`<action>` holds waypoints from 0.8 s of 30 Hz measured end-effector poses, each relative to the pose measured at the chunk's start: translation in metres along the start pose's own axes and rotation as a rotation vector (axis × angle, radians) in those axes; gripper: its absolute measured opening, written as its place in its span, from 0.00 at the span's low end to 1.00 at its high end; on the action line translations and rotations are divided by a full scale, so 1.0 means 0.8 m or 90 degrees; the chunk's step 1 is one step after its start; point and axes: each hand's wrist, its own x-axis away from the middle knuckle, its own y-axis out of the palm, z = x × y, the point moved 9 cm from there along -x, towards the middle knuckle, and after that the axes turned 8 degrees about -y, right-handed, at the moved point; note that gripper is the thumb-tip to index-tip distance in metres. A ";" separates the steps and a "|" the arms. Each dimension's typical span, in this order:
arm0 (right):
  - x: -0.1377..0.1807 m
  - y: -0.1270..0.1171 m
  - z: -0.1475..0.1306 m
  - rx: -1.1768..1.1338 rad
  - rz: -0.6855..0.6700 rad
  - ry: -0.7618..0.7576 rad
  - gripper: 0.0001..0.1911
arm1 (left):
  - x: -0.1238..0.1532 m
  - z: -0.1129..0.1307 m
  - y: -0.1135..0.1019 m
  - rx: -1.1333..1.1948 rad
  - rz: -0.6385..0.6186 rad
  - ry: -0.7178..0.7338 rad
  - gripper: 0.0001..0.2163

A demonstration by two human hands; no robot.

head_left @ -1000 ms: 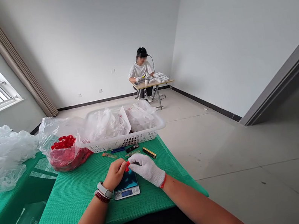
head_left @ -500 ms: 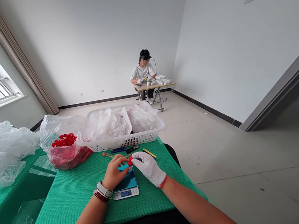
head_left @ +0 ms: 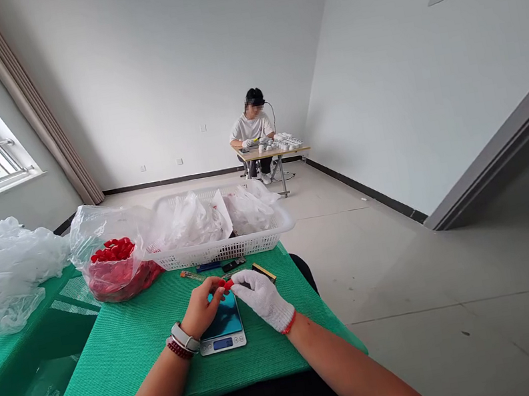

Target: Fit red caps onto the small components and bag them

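At the far left, crumpled clear plastic bags (head_left: 2, 269) heap on a green mesh-covered table (head_left: 131, 369). Beside them, a clear plastic bag (head_left: 97, 229) holds a mass of glossy red caps (head_left: 112, 250). Next comes a white lattice plastic basket (head_left: 222, 250), stuffed with more soft, clear bags. Along its front edge lie small objects, including a blue slim lighter (head_left: 208, 267) and a black-and-gold box (head_left: 263, 272). Below them sits a flat silver digital scale (head_left: 222, 343) with a blue-lit top. Just above the scale, the bare left hand (head_left: 202, 308), wearing a wristwatch (head_left: 184, 337) and beaded bracelet (head_left: 179, 349), curls its fingers inward. The white-gloved right hand (head_left: 261, 300) reaches in from the other side, and the two pinch a small red plastic piece (head_left: 228, 285) between their fingertips. Far beyond, a seated co-worker (head_left: 252, 125) handles white items at a small table (head_left: 272, 153).
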 end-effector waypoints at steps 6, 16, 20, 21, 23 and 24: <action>0.001 -0.002 -0.020 0.085 -0.009 -0.084 0.05 | -0.001 -0.004 0.000 -0.008 -0.020 -0.032 0.13; -0.001 -0.001 -0.024 0.100 -0.010 -0.095 0.05 | -0.003 -0.011 0.003 0.096 -0.028 -0.063 0.12; 0.001 -0.001 -0.015 0.090 -0.006 -0.078 0.05 | -0.003 -0.009 -0.004 0.051 0.011 -0.027 0.11; 0.001 -0.001 -0.014 0.089 -0.005 -0.076 0.05 | -0.003 -0.009 -0.005 0.040 0.018 -0.017 0.11; 0.001 -0.001 -0.012 0.085 -0.006 -0.075 0.05 | -0.003 -0.009 -0.006 0.034 0.026 -0.004 0.11; 0.001 -0.001 -0.012 0.083 -0.007 -0.074 0.05 | -0.003 -0.009 -0.007 0.034 0.029 0.000 0.11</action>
